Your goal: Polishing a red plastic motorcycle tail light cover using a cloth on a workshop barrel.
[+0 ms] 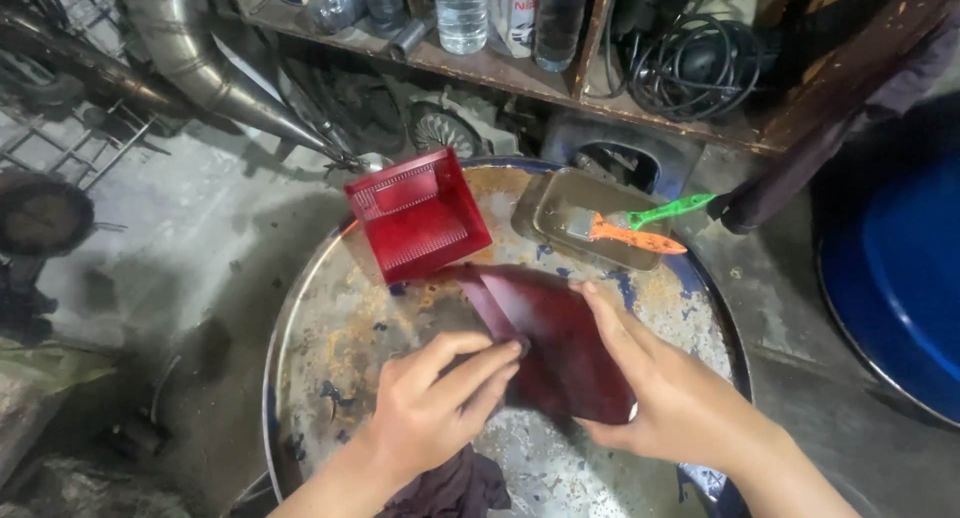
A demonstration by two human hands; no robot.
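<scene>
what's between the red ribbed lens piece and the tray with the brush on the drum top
Nothing: the head view shows only bare rusty drum top between the red ribbed lens piece and the tray holding the brush.
</scene>
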